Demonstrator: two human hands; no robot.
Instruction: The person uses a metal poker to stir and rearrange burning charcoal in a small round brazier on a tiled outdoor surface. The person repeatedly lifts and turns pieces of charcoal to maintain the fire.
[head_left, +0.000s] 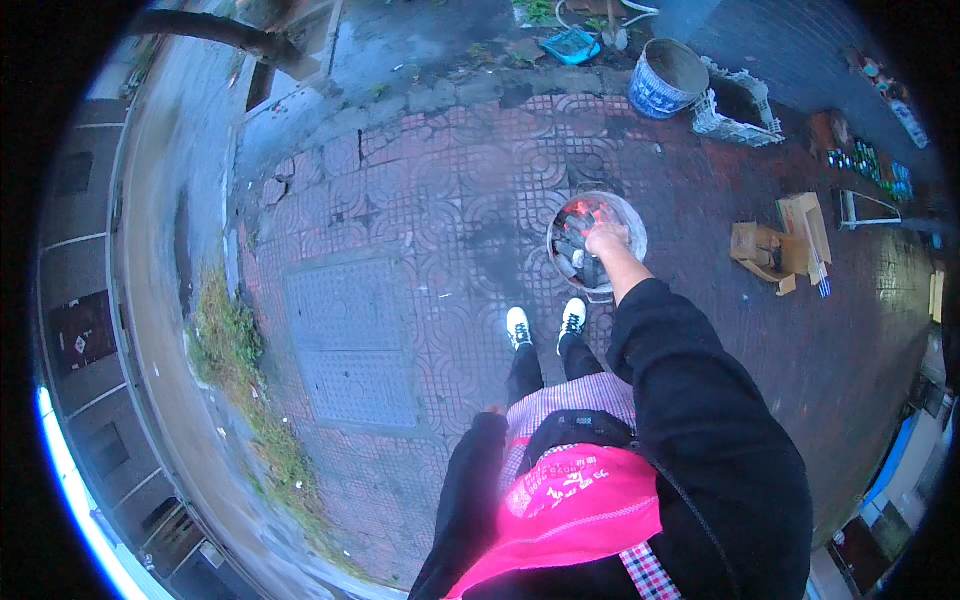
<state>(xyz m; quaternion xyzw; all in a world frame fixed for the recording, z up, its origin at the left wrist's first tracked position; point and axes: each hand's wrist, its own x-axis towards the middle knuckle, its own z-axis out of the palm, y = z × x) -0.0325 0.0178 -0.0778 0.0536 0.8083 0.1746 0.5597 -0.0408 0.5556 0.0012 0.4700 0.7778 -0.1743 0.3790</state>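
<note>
A round metal basin (637, 225) stands on the paving in front of my feet. Dark charcoal lumps (592, 277) fill it, and some glow red (600, 206) on the far side. My right hand (607, 238) reaches over the basin, its fingers curled low above the coals. Whether it grips something is hidden by the hand itself. By my left side hangs my left hand (495, 410), mostly covered by the black sleeve, so its fingers are not visible.
Beyond the basin stand a blue-and-white bucket (652, 90) and a broken white crate (739, 139). An open cardboard box (772, 251) lies to the right, with several bottles (870, 165) farther off. A metal cover plate (349, 341) and weeds (225, 337) are to the left.
</note>
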